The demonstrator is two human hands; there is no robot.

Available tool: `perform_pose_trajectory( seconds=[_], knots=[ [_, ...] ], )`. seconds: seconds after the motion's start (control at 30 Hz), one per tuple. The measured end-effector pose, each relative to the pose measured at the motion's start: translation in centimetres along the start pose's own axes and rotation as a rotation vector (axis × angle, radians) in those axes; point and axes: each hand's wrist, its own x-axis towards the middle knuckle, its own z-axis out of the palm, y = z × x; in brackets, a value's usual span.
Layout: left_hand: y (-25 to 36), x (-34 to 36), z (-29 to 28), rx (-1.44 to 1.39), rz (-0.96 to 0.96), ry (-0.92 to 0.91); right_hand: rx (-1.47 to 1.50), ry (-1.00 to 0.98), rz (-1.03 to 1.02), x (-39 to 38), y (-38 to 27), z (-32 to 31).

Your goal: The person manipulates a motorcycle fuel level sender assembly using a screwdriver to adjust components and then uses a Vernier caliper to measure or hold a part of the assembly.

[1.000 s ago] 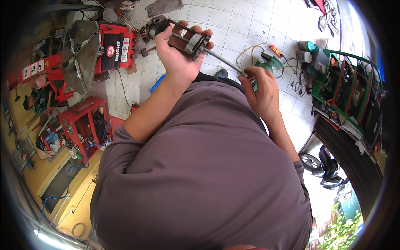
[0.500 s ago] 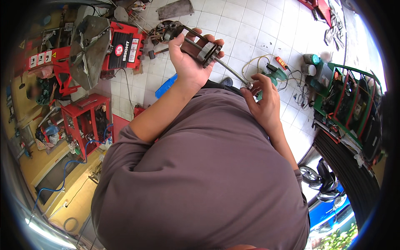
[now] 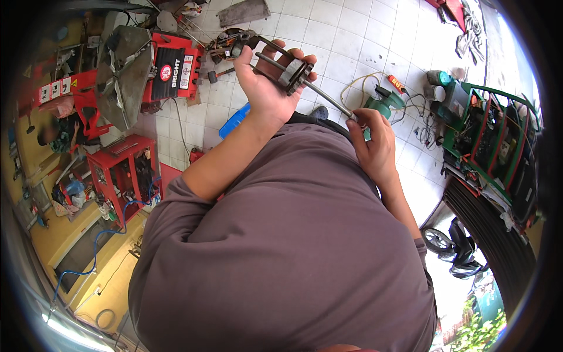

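A greasy metal assembly with a round toothed end plate [image 3: 296, 78] and side bars rests in my left hand [image 3: 267, 91], whose fingers curl up around it. A long steel rod [image 3: 327, 97] runs through it toward the right, slanting down. The rod's far end is pinched between the thumb and fingers of my right hand [image 3: 374, 146]. Below both hands is my grey shirt [image 3: 281, 234]. A hammer [image 3: 220, 75] and a heap of dark metal parts [image 3: 220, 44] lie on the tiled floor beyond my left hand.
Red machinery [image 3: 185, 76] and a red cart [image 3: 120, 167] stand left, near a partly visible person [image 3: 61, 141]. A blue object [image 3: 233, 122] lies behind my left arm. A green machine [image 3: 384, 100], cords and a green rack [image 3: 487, 152] are right, with a motorcycle [image 3: 457, 246] below.
My left hand and the assembly appear slightly right and lower than a second ago. My right fingers loosened around the rod's end half a second ago and are now closed on it again.
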Motion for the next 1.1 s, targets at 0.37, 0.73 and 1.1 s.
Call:
perform_pose_trajectory(
  seconds=[0.37, 0.73, 1.1],
  knots=[
    [1.2, 0.5, -0.4, -0.021, 0.012, 0.005, -0.041, -0.117, 0.029, 1.2, -0.4, 0.5],
    [2.7, 0.2, -1.5, -0.017, 0.048, 0.005, -0.092, -0.210, -0.028, 2.3, -0.9, 1.4],
    [3.6, -1.3, -4.0, -0.086, 0.036, 0.028, -0.062, -0.215, -0.073, 2.1, -1.9, 2.7]
  ],
)
